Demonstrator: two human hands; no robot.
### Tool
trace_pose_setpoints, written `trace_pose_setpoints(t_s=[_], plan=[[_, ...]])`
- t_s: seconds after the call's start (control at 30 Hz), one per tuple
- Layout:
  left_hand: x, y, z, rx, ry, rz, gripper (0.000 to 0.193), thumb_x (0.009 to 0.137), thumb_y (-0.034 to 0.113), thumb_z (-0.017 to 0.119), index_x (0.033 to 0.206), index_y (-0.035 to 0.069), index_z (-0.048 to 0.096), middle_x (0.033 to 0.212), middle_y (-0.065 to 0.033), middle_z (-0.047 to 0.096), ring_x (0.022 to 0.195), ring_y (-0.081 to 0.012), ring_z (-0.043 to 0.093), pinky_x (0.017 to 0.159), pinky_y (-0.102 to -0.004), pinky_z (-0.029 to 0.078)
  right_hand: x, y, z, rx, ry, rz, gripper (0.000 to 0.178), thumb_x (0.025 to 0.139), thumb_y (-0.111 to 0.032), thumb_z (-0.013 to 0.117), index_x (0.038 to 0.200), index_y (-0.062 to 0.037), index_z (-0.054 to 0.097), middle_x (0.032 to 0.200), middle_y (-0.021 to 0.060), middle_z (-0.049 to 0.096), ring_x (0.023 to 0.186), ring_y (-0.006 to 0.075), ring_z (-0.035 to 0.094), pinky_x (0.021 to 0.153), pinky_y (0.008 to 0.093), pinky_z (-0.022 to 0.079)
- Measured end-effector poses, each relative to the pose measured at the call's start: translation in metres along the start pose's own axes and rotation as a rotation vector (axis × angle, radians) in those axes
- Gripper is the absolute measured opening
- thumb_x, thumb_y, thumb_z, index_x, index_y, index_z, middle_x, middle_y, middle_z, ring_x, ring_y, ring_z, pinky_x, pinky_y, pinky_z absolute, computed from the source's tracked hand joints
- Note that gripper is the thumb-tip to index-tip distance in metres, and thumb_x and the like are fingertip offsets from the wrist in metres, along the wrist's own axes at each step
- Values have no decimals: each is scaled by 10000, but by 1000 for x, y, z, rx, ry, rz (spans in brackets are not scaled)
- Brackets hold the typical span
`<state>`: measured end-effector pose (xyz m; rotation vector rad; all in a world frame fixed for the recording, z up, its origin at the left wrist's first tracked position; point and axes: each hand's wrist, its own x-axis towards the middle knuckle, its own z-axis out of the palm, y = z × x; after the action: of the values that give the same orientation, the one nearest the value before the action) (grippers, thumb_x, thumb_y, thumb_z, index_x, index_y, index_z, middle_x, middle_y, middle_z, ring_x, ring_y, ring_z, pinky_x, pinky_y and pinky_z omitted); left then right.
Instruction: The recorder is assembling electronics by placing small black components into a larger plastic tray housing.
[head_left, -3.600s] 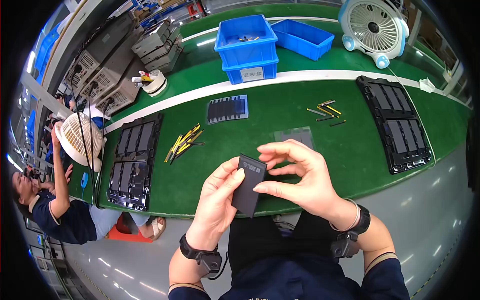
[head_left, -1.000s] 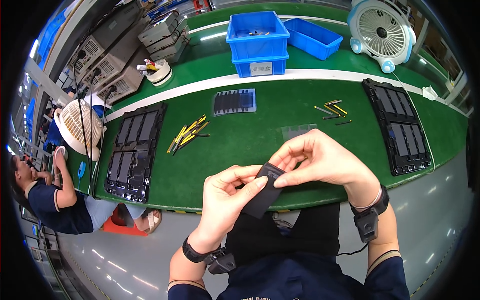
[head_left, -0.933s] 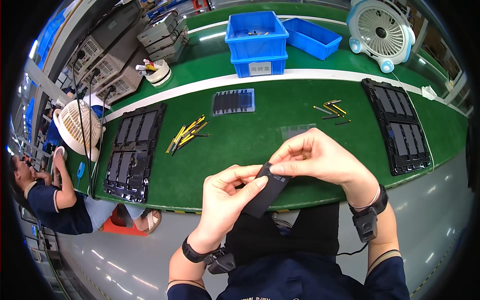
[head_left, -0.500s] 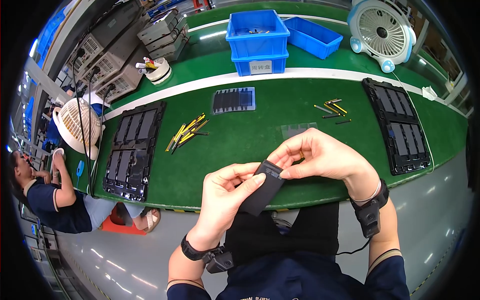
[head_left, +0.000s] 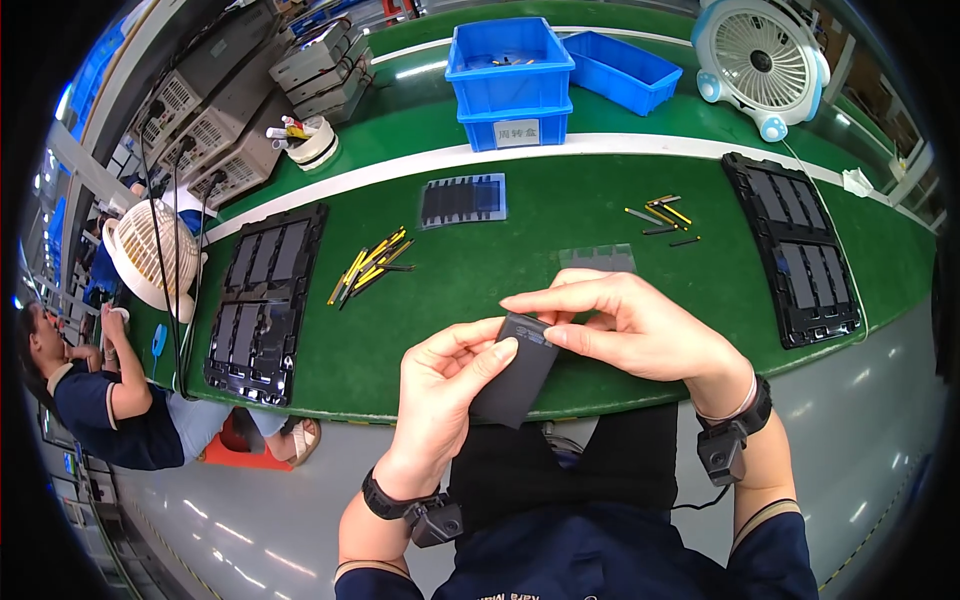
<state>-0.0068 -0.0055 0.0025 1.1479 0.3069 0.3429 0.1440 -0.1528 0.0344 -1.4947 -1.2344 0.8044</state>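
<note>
A thin black rectangular pack, like a phone battery, is held tilted above the front edge of the green table. My left hand grips its left side, thumb flat on the face and fingers behind. At its upper end, my right hand pinches the corner with the thumb on the face; the index finger reaches across the top edge. Beyond my right hand lies a clear sheet, partly covered by it. Loose yellow-and-black strips are heaped left of my hands, and a smaller group of strips lies at the right.
Black trays holding flat dark pieces flank the work area: a left tray and a right tray. Black strips sit on a film sheet. Behind stand stacked blue boxes, another blue box and a fan. A person sits at left.
My right index finger has straightened and moved left over the pack's top edge. The pack has shifted slightly left and turned a little more upright. My left hand keeps its grip.
</note>
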Motion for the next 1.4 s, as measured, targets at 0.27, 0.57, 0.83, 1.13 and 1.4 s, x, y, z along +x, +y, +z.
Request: trace_pose_setpoints(t_s=[0.27, 0.57, 0.83, 1.13, 1.4], plan=[[-3, 1, 5, 96, 84, 173, 230, 833, -6, 651, 1062, -23, 641, 896, -66, 662, 809, -99, 619, 761, -223, 516, -3, 8, 7, 432, 158, 161, 324, 944, -202, 534, 1247, -93, 567, 1010, 18, 615, 869, 87, 555, 796, 242, 471], [-9, -1, 15, 446, 181, 447, 237, 787, -73, 666, 1021, -36, 664, 862, -52, 606, 748, -107, 615, 670, -200, 520, 0, 20, 19, 366, 240, 12, 219, 844, -61, 651, 1060, -21, 665, 924, 26, 651, 831, 78, 583, 723, 227, 479], [-8, -2, 13, 704, 250, 692, 232, 722, -55, 716, 947, -4, 699, 747, -73, 641, 651, -123, 603, 581, -225, 482, 0, 5, 32, -131, 324, -290, 294, 841, -11, 608, 1127, -65, 654, 1014, 75, 604, 984, 183, 556, 824, 286, 478], [-8, 3, 13, 943, 313, 857, 222, 696, -61, 717, 907, 2, 699, 696, -86, 611, 598, -180, 565, 579, -261, 479, -3, 2, 47, -180, 434, -264, 344, 839, 40, 568, 1159, -70, 631, 1052, 115, 575, 978, 220, 578, 821, 309, 495], [-4, 3, 10, 992, 319, 883, 231, 678, -67, 717, 897, 3, 695, 660, -75, 574, 595, -200, 551, 576, -290, 478, -4, 4, 53, 190, 451, -182, 330, 884, 34, 516, 1190, -51, 604, 1133, 123, 570, 1017, 202, 587, 880, 288, 473]])
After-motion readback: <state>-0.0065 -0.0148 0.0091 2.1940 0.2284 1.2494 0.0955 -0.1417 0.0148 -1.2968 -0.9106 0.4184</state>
